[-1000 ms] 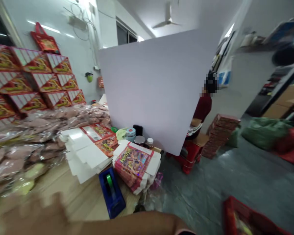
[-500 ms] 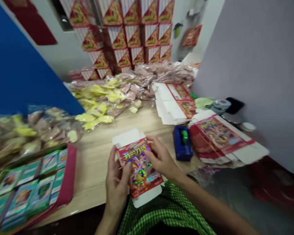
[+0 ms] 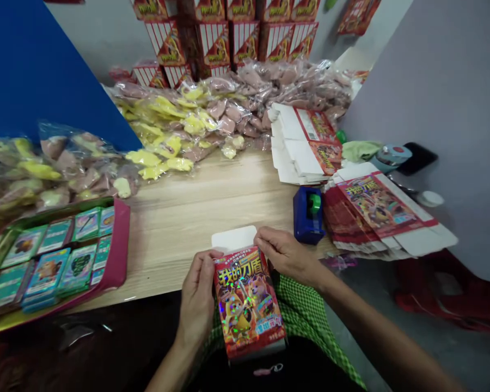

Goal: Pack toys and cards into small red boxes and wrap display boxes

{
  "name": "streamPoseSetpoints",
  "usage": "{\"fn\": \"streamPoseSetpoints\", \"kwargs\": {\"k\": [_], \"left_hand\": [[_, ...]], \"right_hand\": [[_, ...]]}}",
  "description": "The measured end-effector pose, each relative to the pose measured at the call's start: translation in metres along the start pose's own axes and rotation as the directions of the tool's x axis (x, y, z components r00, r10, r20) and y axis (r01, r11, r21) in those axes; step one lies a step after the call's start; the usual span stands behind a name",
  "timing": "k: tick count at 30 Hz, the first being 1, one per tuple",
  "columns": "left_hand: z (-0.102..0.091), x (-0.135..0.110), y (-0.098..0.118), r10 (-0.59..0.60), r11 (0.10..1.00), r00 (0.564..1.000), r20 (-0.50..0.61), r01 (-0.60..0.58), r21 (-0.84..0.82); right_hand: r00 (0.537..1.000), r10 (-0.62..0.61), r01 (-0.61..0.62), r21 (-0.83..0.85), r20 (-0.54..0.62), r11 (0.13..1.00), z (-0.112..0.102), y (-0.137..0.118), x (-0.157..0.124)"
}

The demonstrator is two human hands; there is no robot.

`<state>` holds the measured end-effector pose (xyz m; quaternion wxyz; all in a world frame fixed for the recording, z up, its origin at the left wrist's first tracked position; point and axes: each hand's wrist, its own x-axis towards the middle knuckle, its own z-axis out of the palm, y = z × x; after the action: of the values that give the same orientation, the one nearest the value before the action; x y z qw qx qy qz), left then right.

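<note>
A red cardboard box (image 3: 249, 305) with a shiny cartoon print leans above my lap, just off the table's front edge. Its white flap (image 3: 234, 238) stands open at the far end; the near end looks closed. My left hand (image 3: 198, 296) is closed on the box's upper left edge, thumb near the corner. At the upper right corner, my right hand (image 3: 286, 253) pinches the box beside the flap, its fingertips partly hidden. A blue tape dispenser (image 3: 308, 226) with a green roll stands right of my right hand.
Flat unfolded boxes (image 3: 379, 212) hang over the table's right edge, with more flat cartons (image 3: 298, 147) behind. A pink-edged tray (image 3: 122, 245) of cards sits left. Bagged yellow and pink pieces (image 3: 179, 125) line the back, before stacked red boxes (image 3: 214, 46). A blue panel (image 3: 65, 76) rises left.
The box has come closer to my body, and its near flap no longer sticks out. My right hand has shifted from the box's right side to its upper right corner.
</note>
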<state>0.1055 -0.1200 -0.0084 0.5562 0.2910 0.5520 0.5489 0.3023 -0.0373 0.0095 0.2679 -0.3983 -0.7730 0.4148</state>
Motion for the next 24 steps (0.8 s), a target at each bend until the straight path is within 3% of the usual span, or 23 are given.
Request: {"fn": "streamPoseSetpoints", "kwargs": {"k": [3,6,9,13,18,21,24], "left_hand": [[-0.011,0.004,0.023,-0.054,0.997,0.995,0.087,0.059,-0.059],[-0.02,0.005,0.038,-0.082,0.992,0.99,0.116,0.093,-0.089],[-0.029,0.002,0.033,-0.075,0.994,0.988,0.138,0.085,-0.063],[-0.041,-0.005,0.014,-0.003,0.998,0.992,0.124,-0.005,0.062],[-0.043,-0.007,0.014,0.044,0.986,0.985,0.167,-0.07,0.152],[-0.036,-0.001,0.024,0.008,0.989,0.99,0.141,-0.029,0.148],[-0.031,0.005,0.031,-0.036,0.99,0.981,0.193,0.009,0.139]], "right_hand": [[0.997,0.007,-0.01,0.044,0.078,0.999,-0.006,-0.014,-0.001],[0.999,-0.019,0.016,0.085,0.03,0.996,-0.007,-0.024,-0.001],[0.997,-0.076,0.076,0.017,-0.006,0.997,-0.002,-0.029,-0.002],[0.984,-0.14,0.151,-0.104,0.107,0.983,0.001,-0.03,-0.008],[0.97,-0.058,0.083,-0.096,0.237,0.992,-0.002,-0.034,-0.008],[0.97,0.013,0.017,-0.121,0.241,0.993,-0.005,-0.036,-0.002],[0.972,0.073,-0.038,-0.158,0.221,0.987,-0.007,-0.037,0.003]]}}
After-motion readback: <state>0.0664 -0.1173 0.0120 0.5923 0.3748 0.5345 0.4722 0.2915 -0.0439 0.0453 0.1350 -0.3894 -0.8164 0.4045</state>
